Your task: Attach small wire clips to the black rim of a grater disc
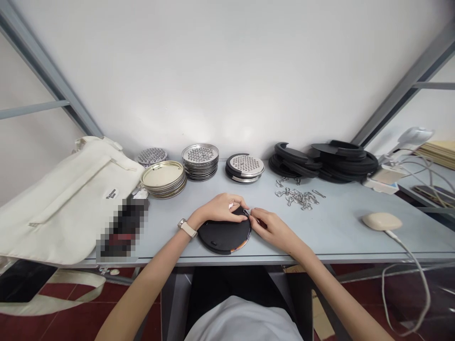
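A round black disc (225, 237) with a shiny metal rim on its right side lies near the front edge of the table. My left hand (227, 208) is over its back part, thumb and fingers closed around the disc's far right edge by a small silver metal clip (246, 213). From the right, my right hand (266, 223) pinches at that clip, its fingertips touching the disc's edge. The fingers partly hide the clip. Behind my right hand lies a loose pile of similar wire clips (300, 198).
Along the wall stand stacks of gold lids (163, 176), silver grater plates (201, 156), grater discs with black rims (246, 166) and black rings (341, 161). A cream bag (67, 203) lies left. A cream mouse-shaped device (382, 221) with a cable sits right.
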Demonstrator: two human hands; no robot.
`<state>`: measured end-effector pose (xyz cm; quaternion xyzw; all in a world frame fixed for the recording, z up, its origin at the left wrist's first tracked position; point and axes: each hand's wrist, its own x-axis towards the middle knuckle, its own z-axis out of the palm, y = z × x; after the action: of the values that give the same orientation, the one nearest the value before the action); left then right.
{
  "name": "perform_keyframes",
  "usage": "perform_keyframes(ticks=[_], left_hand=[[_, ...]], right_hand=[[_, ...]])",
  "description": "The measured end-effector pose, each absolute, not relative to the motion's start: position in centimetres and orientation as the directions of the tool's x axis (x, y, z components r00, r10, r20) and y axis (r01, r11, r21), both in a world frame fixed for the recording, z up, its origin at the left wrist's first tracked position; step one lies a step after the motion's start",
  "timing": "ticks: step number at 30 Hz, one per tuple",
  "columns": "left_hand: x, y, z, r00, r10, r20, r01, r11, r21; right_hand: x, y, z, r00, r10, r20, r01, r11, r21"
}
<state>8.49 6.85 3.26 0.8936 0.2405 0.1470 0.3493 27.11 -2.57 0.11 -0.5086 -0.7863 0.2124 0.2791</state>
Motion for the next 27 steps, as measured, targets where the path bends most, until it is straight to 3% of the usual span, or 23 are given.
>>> perform_keyframes(ticks=[27], left_hand=[[8.41, 6.99, 2.82, 0.844, 0.523, 0.118, 0.324, -0.673, 0.665]], right_hand=[[27.28, -2.40, -0.25, -0.297, 0.930, 0.218, 0.678, 0.366, -0.638]])
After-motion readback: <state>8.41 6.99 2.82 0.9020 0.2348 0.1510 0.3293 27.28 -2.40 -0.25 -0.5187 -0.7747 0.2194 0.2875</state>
